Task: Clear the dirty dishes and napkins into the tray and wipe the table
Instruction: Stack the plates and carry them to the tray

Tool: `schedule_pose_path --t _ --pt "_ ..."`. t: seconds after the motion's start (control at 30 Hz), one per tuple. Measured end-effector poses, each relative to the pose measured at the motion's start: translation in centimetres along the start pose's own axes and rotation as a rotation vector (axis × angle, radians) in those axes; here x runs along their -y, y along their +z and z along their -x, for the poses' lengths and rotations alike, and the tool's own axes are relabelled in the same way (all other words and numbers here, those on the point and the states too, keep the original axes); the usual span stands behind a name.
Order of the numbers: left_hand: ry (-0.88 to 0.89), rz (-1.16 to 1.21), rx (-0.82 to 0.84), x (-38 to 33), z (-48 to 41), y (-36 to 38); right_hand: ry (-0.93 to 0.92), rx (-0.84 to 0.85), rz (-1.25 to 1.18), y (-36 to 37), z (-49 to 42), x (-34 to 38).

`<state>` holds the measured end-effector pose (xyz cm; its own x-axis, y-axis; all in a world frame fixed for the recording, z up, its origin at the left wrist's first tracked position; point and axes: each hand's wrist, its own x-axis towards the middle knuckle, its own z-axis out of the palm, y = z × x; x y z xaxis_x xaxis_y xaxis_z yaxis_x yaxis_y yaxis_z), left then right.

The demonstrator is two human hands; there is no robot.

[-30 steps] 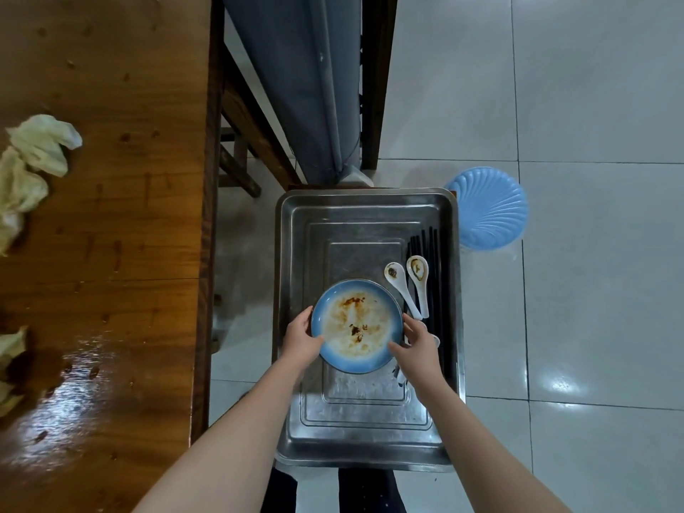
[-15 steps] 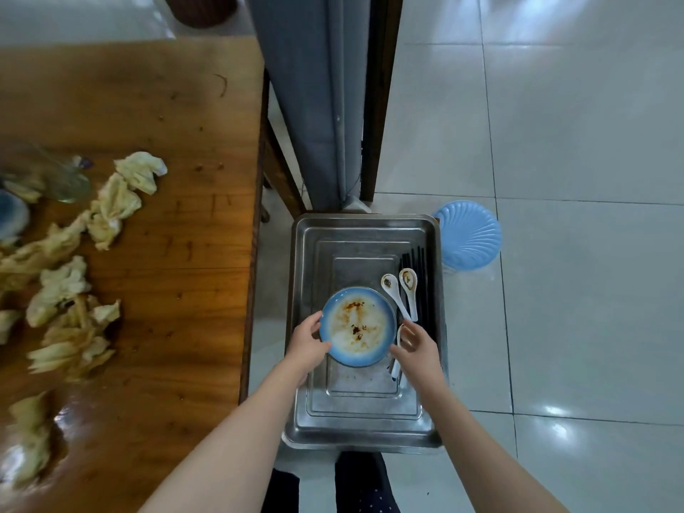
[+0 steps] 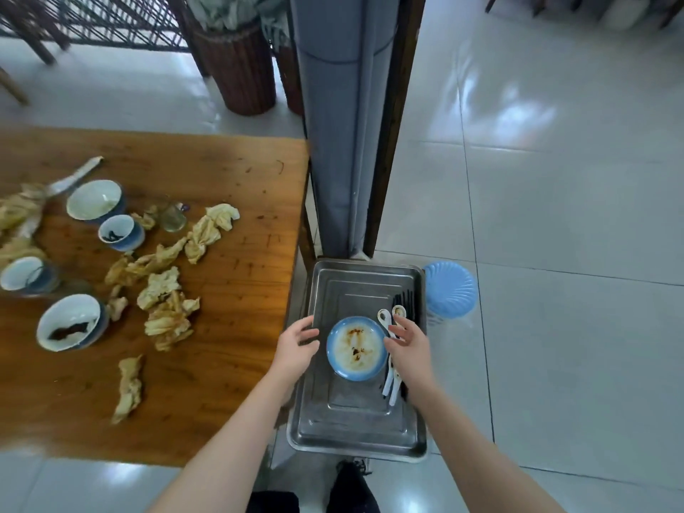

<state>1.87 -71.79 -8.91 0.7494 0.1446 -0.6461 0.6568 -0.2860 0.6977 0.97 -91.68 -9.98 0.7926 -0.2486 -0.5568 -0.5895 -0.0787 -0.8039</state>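
Note:
A dirty blue-rimmed plate (image 3: 356, 349) lies in the metal tray (image 3: 344, 420), beside white spoons (image 3: 388, 323) and black chopsticks (image 3: 405, 301). My left hand (image 3: 296, 346) hovers just left of the plate, fingers relaxed and holding nothing. My right hand (image 3: 409, 342) is just right of it, fingers spread, over the spoons. On the wooden table (image 3: 229, 327) to the left lie several crumpled napkins (image 3: 166, 312), several dirty bowls (image 3: 72, 322) and a small glass (image 3: 172, 216).
A blue plastic stool (image 3: 449, 290) stands right of the tray. A chair with a grey cushion (image 3: 340, 124) and dark wooden frame rises behind the tray. Wicker baskets (image 3: 240, 68) stand on the tiled floor beyond the table.
Both hands have let go of the plate, which now rests in the tray, and have drawn slightly apart. My view has lifted, showing more of the table.

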Motion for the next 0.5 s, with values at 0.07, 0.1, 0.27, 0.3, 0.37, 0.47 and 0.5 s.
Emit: schedule_pose_path --t 0.07,0.1,0.27,0.3,0.37,0.47,0.5 --pt "0.022 0.052 -0.022 -0.5 1.2 -1.4 -0.031 0.007 0.006 0.3 1.0 1.1" --pt "0.029 0.076 -0.034 -0.7 1.8 -2.2 -0.043 0.013 0.007 0.5 1.5 1.6" --pt "0.074 0.151 -0.098 -0.6 4.4 -6.5 -0.100 0.055 0.060 2.7 4.3 4.0" --pt "0.084 0.163 -0.109 -0.4 4.9 -7.6 -0.119 0.064 0.063 3.4 4.9 4.3" --pt "0.093 0.178 -0.133 0.1 5.8 -9.8 -0.158 0.078 0.072 4.8 6.3 4.9" --pt "0.117 0.205 -0.145 1.1 7.3 -13.4 -0.190 0.107 0.083 7.1 8.6 5.7" --pt "0.126 0.218 -0.149 1.5 7.8 -14.6 -0.201 0.116 0.074 7.9 9.2 5.9"
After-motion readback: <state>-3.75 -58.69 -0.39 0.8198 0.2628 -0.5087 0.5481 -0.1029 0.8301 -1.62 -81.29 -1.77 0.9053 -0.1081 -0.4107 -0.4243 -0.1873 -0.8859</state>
